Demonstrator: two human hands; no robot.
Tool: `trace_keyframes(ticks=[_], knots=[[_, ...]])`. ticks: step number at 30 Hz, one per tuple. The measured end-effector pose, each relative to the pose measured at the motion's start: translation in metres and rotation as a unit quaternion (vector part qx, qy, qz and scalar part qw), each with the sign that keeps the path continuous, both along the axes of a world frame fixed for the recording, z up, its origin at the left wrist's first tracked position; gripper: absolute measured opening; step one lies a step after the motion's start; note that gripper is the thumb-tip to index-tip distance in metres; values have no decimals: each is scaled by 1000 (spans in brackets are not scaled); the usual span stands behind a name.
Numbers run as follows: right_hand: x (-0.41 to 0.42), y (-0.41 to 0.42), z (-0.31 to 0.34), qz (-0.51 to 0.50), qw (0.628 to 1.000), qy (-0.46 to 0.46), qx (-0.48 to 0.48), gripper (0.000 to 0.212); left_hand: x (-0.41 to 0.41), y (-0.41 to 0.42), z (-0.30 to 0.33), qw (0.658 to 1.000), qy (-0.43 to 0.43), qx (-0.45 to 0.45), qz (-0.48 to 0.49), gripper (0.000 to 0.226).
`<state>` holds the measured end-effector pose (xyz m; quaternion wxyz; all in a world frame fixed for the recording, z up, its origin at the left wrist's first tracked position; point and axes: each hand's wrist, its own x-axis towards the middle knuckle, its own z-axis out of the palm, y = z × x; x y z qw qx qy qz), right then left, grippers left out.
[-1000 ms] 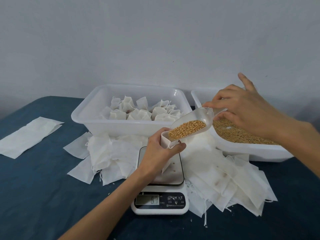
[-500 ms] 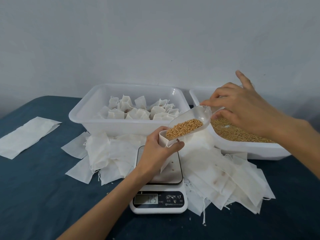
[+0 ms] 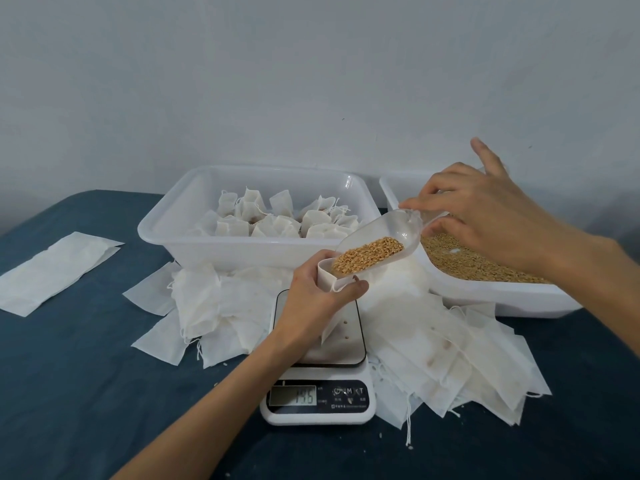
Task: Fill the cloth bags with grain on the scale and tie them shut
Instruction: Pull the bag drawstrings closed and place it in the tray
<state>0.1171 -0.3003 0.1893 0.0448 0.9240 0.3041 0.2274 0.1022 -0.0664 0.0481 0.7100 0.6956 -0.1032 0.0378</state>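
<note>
Nearest the viewer, the scale point(image 3: 318, 386) is seen on the blue tabletop point(image 3: 69, 375), its lit display turned toward the person; the digits are too blurred to be read with confidence. Just above its steel plate, the open cloth bag point(image 3: 329, 282) is held upright by the left hand point(image 3: 313, 303), whose fingers and thumb are curled round the bag's mouth so that it is kept open, while the bag's lower corner hangs down onto the plate, where a few loose grains are scattered. The lip of the clear scoop point(image 3: 377, 242) is laid right at that mouth, with grain point(image 3: 367, 256) heaped in its lower end. The scoop's long axis is slanted from the bag up and away to the right of the scale, where its handle is pinched by the right hand point(image 3: 485, 216), the little finger raised clear. The pour is judged to turn on this line: the bag lies down-slope from the pinching fingers, so a further tilt should send grain into it. Flat empty bags point(image 3: 443, 355) are strewn on both sides of the scale. Behind the scale, filled and tied bags point(image 3: 277, 220) are gathered in a white tub point(image 3: 180, 233), and behind and to its right a second tub point(image 3: 502, 296) of grain is set.
</note>
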Motion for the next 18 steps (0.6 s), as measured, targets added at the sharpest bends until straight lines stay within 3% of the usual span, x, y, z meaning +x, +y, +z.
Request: trace_keyframes(ticks=[18], knots=[[0,1,2,-4,1000,-4,-4,42,-1,0,1,1000,-2,1,-1,34]])
